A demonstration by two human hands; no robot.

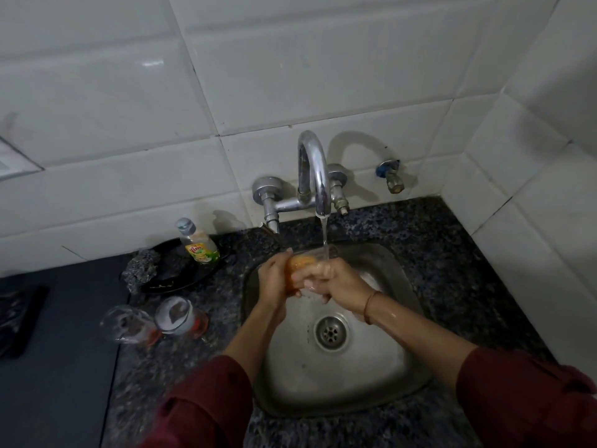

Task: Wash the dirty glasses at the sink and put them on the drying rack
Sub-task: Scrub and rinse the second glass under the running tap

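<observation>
Fingers of the left hand (274,279) and right hand (329,281) wrap one glass (302,265) with orange residue, tilted under the tap (315,176) stream above the sink (397,376). Best to turn it slowly and grip firmly. Two glasses (155,321) wait on the counter.

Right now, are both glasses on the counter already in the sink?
No. The two glasses stand on the granite counter left of the sink, outside the basin.
</observation>
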